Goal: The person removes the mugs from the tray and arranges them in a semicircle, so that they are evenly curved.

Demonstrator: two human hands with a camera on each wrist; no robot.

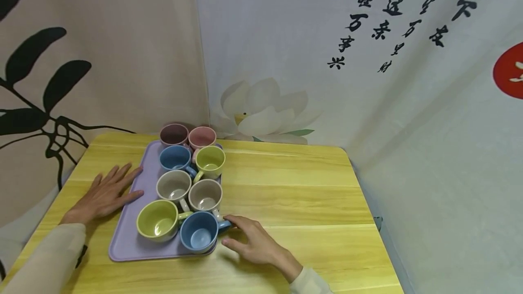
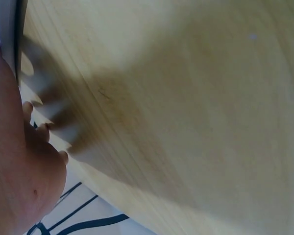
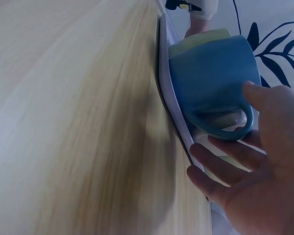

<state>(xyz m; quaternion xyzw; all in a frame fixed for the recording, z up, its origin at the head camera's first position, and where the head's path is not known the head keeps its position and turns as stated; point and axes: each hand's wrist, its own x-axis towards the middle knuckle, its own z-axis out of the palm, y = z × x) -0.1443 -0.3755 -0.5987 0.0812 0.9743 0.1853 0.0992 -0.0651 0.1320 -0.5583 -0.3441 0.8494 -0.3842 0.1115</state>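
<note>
A lilac tray (image 1: 139,246) holds several mugs in two columns. At its front right corner stands a blue mug (image 1: 199,232), its handle pointing right. My right hand (image 1: 261,242) is beside this mug, fingers loosely spread around the handle. In the right wrist view the thumb (image 3: 257,93) is close to the blue mug (image 3: 210,73) and the other fingers (image 3: 223,164) are stretched out by the handle. My left hand (image 1: 108,194) lies with fingers spread at the tray's left edge, fingertips over the rim. Left of the blue mug is a wide yellow-green mug (image 1: 157,221).
Behind are two grey-white mugs (image 1: 205,195), a second blue mug (image 1: 175,158), another yellow-green mug (image 1: 210,162), a pink mug (image 1: 202,137) and a dark mauve mug (image 1: 174,134). The wooden table (image 1: 294,185) extends right of the tray. A printed curtain (image 1: 278,49) hangs behind.
</note>
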